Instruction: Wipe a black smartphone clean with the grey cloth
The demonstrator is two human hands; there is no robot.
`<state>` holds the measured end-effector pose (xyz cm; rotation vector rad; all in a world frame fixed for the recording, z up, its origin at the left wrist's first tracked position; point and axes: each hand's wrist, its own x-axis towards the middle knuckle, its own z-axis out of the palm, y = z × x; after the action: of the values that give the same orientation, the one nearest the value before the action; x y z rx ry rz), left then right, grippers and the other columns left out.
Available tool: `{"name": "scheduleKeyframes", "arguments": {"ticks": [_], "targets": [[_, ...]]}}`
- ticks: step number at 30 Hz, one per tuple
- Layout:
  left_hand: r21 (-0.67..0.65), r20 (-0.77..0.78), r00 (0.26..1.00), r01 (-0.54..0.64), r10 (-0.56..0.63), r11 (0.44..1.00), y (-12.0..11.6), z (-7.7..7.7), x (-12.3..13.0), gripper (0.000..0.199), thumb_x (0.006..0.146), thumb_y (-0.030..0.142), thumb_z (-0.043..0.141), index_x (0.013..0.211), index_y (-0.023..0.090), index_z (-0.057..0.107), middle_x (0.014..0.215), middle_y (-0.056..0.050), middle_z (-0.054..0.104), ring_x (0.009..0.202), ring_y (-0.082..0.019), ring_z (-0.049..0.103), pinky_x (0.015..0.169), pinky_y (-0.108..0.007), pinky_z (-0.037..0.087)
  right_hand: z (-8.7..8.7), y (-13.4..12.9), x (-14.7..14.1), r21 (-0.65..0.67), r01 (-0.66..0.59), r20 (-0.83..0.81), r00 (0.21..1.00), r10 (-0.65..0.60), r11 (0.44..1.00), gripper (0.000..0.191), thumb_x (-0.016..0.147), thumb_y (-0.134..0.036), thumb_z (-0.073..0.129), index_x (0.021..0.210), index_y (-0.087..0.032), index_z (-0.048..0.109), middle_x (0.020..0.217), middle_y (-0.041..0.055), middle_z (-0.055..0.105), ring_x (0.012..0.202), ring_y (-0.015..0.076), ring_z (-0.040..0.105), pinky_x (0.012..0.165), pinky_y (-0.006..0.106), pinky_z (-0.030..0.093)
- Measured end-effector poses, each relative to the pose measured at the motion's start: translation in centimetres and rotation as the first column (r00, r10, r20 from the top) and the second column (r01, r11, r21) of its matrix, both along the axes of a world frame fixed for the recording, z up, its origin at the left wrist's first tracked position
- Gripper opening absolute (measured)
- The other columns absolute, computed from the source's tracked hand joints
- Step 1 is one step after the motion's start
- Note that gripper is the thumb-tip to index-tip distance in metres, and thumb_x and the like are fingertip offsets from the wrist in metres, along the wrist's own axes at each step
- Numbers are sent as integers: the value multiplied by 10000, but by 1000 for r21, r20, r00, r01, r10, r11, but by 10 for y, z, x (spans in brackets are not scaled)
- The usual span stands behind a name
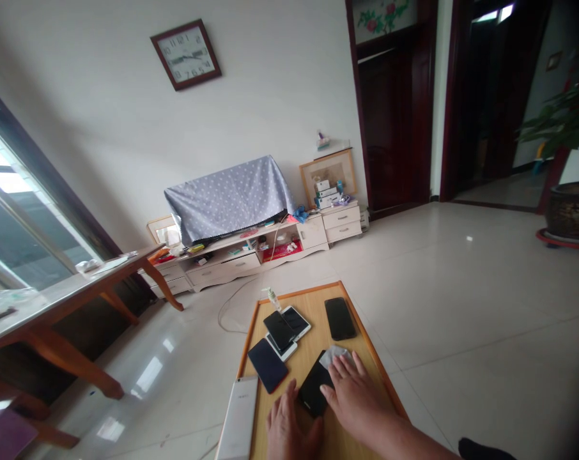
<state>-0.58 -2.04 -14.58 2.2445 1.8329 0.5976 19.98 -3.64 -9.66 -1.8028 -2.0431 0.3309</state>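
A black phone (313, 388) lies at a slant on the small wooden table (313, 306). My left hand (289, 425) is at its near left edge, fingers along one side and thumb by the lower corner, steadying it. A pale grey cloth (335, 353) covers the phone's far end. My right hand (354, 390) presses that cloth down under its fingertips, with the thumb resting on the dark screen. Farther up the table lies another black phone (340, 319). To the left is a dark blue-black phone (267, 364), close to a pile of phones (280, 329).
A small pump bottle (273, 299) stands behind the pile. A white tablet-like device (239, 418) lies along the table's left edge. Beyond are a low white cabinet (232, 271) with a cloth-covered shape, a long wooden table (78, 287) and a potted plant (572, 211).
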Motion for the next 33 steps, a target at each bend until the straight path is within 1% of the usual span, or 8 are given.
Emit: {"name": "scheduleKeyframes", "arguments": {"ticks": [5, 7, 15, 17, 21, 24, 30, 33], "targets": [[-16, 17, 1000, 5, -5, 1000, 4, -12, -10, 763, 723, 312, 572, 1463, 178, 444, 1405, -127, 611, 1299, -297, 542, 1108, -436, 380, -10, -18, -30, -42, -261, -65, 964, 258, 964, 635, 1004, -562, 407, 1428, -113, 553, 1512, 165, 451, 1446, 348, 373, 1251, 532, 183], [-9, 27, 999, 18, -18, 1000, 4, -13, -12, 736, 736, 296, 554, 1454, 168, 458, 1411, -136, 605, 1285, -298, 555, 1104, -441, 383, -11, -23, -34, -40, -301, -82, 951, 298, 953, 589, 1006, -544, 417, 1399, -142, 591, 1486, 147, 495, 1427, 337, 409, 1250, 531, 190], [-27, -15, 1000, -4, 3, 1000, 0, 3, 1, 843, 711, 396, 617, 1489, 159, 397, 1354, -133, 641, 1307, -306, 534, 1114, -448, 364, -5, 1, -1, 45, 35, -60, 998, -33, 998, 617, 1042, -521, 312, 1396, -95, 584, 1489, 185, 486, 1443, 344, 383, 1246, 556, 141], [-37, -17, 1000, -7, 7, 999, 1, 2, 0, 836, 720, 408, 607, 1490, 157, 399, 1357, -135, 639, 1306, -306, 535, 1111, -444, 367, -11, -1, -9, 55, -4, -63, 998, 7, 998, 633, 1033, -531, 336, 1419, -80, 555, 1506, 194, 454, 1450, 351, 368, 1248, 548, 143], [-44, 0, 1000, 3, -3, 999, 4, -7, -9, 765, 749, 329, 533, 1488, 166, 421, 1405, -127, 611, 1311, -292, 534, 1109, -430, 372, -23, -15, -38, 33, -225, -120, 966, 227, 974, 608, 1008, -548, 407, 1394, -117, 592, 1487, 171, 491, 1431, 349, 400, 1243, 525, 199], [-59, 2, 1000, 11, -11, 998, 4, -8, -12, 740, 755, 301, 508, 1481, 177, 439, 1424, -119, 600, 1302, -288, 543, 1113, -435, 371, -20, -18, -43, 5, -286, -165, 945, 283, 958, 561, 1015, -538, 396, 1348, -158, 640, 1457, 141, 541, 1413, 327, 434, 1245, 516, 194], [-40, -48, 999, 1, -3, 999, 1, 4, 0, 849, 728, 434, 596, 1501, 151, 389, 1374, -135, 630, 1308, -297, 537, 1107, -429, 379, -4, 9, -12, 12, -24, -92, 995, 25, 1000, 630, 1051, -525, 257, 1428, -118, 555, 1494, 164, 492, 1446, 326, 381, 1249, 539, 115], [-30, -33, 999, -4, 3, 1000, 2, 1, 0, 842, 724, 431, 589, 1497, 159, 396, 1356, -133, 642, 1298, -301, 547, 1101, -425, 385, -5, 11, -18, 1, 1, -86, 996, -1, 1000, 651, 1039, -548, 292, 1447, -99, 527, 1528, 171, 435, 1461, 337, 350, 1250, 521, 138]]}}
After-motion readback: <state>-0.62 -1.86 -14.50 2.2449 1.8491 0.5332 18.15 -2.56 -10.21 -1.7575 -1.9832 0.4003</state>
